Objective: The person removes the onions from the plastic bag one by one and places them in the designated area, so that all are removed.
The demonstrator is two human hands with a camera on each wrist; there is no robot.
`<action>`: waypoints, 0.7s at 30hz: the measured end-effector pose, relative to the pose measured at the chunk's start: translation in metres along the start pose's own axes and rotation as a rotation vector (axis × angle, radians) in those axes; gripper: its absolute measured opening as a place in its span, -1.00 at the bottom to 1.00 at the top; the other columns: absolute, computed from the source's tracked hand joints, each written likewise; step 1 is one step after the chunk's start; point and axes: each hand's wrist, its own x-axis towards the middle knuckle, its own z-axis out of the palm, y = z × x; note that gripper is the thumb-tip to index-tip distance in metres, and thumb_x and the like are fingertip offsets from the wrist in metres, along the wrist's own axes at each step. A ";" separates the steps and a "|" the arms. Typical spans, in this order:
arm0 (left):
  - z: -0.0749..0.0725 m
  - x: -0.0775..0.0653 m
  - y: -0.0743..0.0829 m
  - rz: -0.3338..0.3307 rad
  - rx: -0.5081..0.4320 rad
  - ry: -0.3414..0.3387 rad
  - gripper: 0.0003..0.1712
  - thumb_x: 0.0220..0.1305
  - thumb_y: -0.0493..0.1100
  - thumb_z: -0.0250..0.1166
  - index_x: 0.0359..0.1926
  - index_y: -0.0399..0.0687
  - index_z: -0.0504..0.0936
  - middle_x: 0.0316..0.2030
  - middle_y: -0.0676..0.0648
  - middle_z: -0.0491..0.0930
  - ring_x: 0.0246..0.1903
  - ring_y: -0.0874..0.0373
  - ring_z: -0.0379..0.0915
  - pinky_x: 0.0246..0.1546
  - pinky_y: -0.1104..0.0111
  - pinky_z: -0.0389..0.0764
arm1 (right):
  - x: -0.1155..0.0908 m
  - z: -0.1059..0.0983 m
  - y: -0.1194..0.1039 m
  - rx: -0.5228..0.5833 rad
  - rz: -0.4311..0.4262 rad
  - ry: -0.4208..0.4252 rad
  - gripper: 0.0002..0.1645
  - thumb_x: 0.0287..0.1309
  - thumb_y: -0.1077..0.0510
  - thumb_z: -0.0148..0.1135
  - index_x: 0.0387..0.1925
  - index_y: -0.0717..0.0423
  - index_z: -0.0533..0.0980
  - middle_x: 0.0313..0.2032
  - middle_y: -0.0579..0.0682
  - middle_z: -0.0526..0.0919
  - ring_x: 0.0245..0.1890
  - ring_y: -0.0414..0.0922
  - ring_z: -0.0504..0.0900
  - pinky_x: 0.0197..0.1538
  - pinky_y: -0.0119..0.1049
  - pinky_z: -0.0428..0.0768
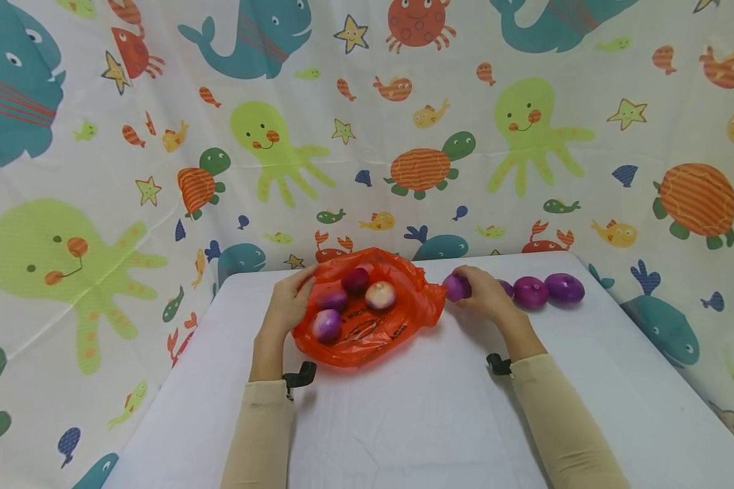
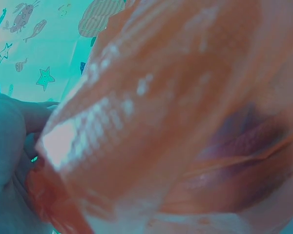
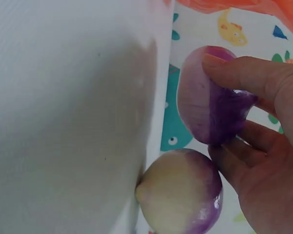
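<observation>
A red plastic bag lies spread open on the table, with several onions inside, among them a dark red onion and a pale onion. At its left rim, my left hand grips the plastic; in the left wrist view the bag hides most of the scene. Just right of the bag, my right hand holds a purple onion between thumb and fingers. The right wrist view shows that held onion close to another purple and white onion.
To the right of my right hand, more purple onions stand in a row near the back edge of the white table. A cloth curtain printed with sea animals hangs behind and beside the table.
</observation>
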 end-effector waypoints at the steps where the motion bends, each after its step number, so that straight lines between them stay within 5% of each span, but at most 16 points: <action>1: 0.000 0.000 0.000 0.002 0.001 0.001 -0.49 0.63 -0.05 0.07 0.51 0.25 0.42 0.42 -0.08 0.50 0.40 -0.13 0.43 0.34 -0.06 0.54 | 0.000 0.001 0.001 -0.003 0.003 -0.002 -0.18 0.11 0.27 0.53 0.38 0.13 0.40 0.33 0.24 0.51 0.38 0.27 0.41 0.38 0.31 0.47; 21: 0.000 0.001 -0.003 0.032 0.005 0.009 -0.49 0.63 -0.04 0.08 0.51 0.23 0.43 0.40 -0.08 0.52 0.39 -0.13 0.46 0.32 -0.06 0.56 | 0.001 0.013 -0.001 -0.108 0.034 -0.063 -0.11 0.15 0.26 0.50 0.48 0.17 0.34 0.41 0.25 0.46 0.46 0.27 0.34 0.45 0.27 0.40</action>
